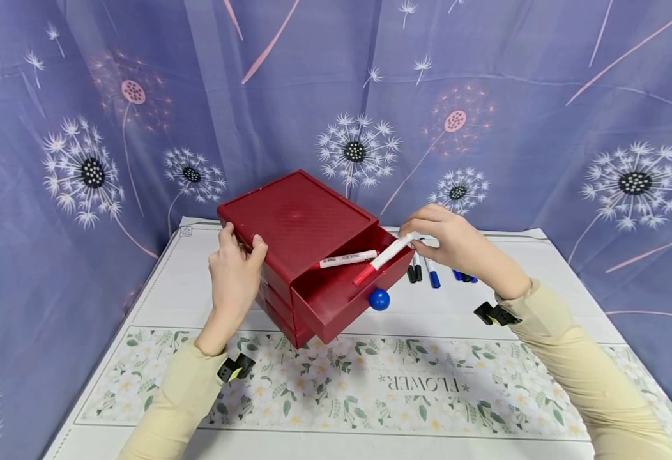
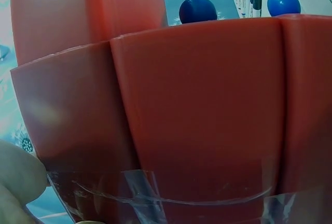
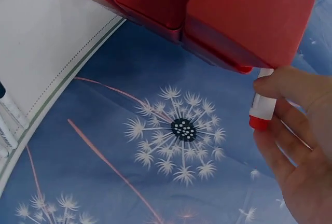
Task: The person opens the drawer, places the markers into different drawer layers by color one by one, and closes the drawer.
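A dark red drawer unit (image 1: 301,220) stands on the table with its top drawer (image 1: 336,306) pulled out, a blue ball knob (image 1: 379,299) on the front. My left hand (image 1: 234,271) rests on the unit's left side, fingers at the top edge. Between thumb and fingers my right hand (image 1: 442,236) pinches a white marker with a red cap (image 1: 390,253), which slants over the drawer's right wall. Another red-capped marker (image 1: 347,259) lies inside that drawer. In the right wrist view the right hand (image 3: 295,110) holds the marker's end (image 3: 263,107) close to the drawer.
Several black and blue markers (image 1: 432,273) lie on the white table (image 1: 508,255) right of the unit. A flower-print strip (image 1: 405,396) runs along the table's front. Behind hangs a purple dandelion-print curtain (image 1: 290,102).
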`<state>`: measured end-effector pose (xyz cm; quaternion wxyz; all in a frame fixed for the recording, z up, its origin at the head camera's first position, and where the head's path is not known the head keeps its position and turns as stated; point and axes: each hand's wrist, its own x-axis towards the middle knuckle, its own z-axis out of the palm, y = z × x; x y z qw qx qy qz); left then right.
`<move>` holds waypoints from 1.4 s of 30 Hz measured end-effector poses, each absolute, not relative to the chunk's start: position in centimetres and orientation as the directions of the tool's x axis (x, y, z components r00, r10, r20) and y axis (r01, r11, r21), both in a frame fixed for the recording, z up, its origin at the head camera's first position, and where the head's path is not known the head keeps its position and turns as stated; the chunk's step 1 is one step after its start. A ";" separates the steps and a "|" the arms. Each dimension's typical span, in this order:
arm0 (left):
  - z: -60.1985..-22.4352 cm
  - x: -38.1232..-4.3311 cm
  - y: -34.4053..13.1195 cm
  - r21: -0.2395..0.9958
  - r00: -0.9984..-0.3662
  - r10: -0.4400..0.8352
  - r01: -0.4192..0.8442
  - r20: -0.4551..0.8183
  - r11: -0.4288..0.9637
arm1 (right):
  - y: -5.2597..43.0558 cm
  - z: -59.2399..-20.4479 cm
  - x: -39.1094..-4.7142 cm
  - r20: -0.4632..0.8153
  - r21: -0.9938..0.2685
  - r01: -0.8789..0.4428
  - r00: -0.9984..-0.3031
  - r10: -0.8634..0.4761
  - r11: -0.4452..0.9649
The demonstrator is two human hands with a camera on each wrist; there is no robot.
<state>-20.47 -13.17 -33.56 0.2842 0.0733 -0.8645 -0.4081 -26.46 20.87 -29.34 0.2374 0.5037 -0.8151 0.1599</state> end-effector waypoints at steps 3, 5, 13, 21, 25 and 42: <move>-33.6 -20.4 -13.2 0.748 -0.829 -0.357 0.106 0.430 0.655 | 20.5 -29.3 -26.3 0.553 -0.021 -0.918 -0.340 -0.761 0.395; -33.7 -20.4 -13.2 0.751 -0.830 -0.359 0.103 0.426 0.652 | 20.1 -29.2 -26.1 0.554 -0.022 -0.930 -0.316 -0.770 0.366; -33.8 -20.4 -13.2 0.746 -0.828 -0.357 0.105 0.432 0.658 | 19.4 -29.5 -25.5 0.523 -0.019 -0.935 -0.310 -0.794 0.353; -33.7 -20.4 -13.2 0.743 -0.820 -0.369 0.098 0.437 0.662 | 19.3 -29.7 -24.9 0.461 -0.058 -0.927 -0.353 -0.814 0.370; -33.7 -20.4 -13.2 0.744 -0.823 -0.365 0.101 0.436 0.661 | 19.4 -29.9 -24.7 0.485 -0.061 -0.920 -0.366 -0.794 0.386; -33.7 -20.5 -13.1 0.738 -0.819 -0.356 0.117 0.450 0.665 | 18.8 -31.3 -23.5 0.688 -0.075 -0.920 -0.328 -0.648 0.385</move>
